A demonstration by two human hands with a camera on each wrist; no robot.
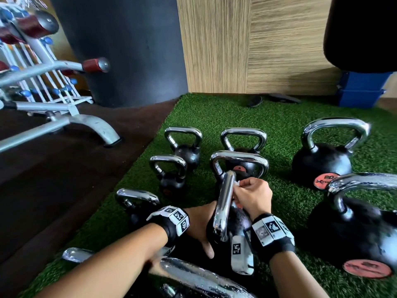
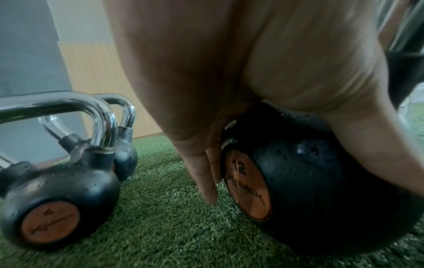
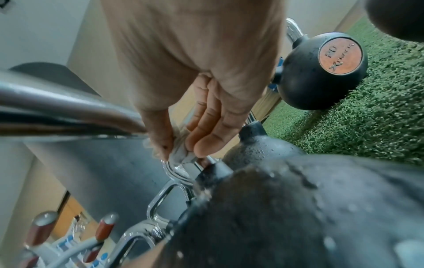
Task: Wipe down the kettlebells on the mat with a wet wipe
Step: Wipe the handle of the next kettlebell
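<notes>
Several black kettlebells with chrome handles stand on the green turf mat [image 1: 214, 117]. My left hand [image 1: 199, 226] lies spread over the ball of the middle kettlebell [image 2: 298, 181], which is marked 12. Its fingers [image 2: 206, 177] point straight down beside the orange label. This kettlebell's handle [image 1: 224, 203] faces me edge-on. My right hand [image 1: 251, 196] pinches a white wet wipe [image 1: 237, 183] against the handle's upper right side. In the right wrist view the thumb and fingers of that hand [image 3: 183, 145] squeeze the crumpled wipe [image 3: 177, 157] at the bend of the chrome bar [image 3: 69, 108].
Two big kettlebells [image 1: 322, 162] [image 1: 365, 233] stand to the right, smaller ones [image 1: 169, 175] to the left and behind. Another chrome handle [image 1: 193, 276] lies under my forearms. A weight bench [image 1: 64, 121] stands on dark floor to the left; blue boxes [image 1: 361, 91] are at the far right.
</notes>
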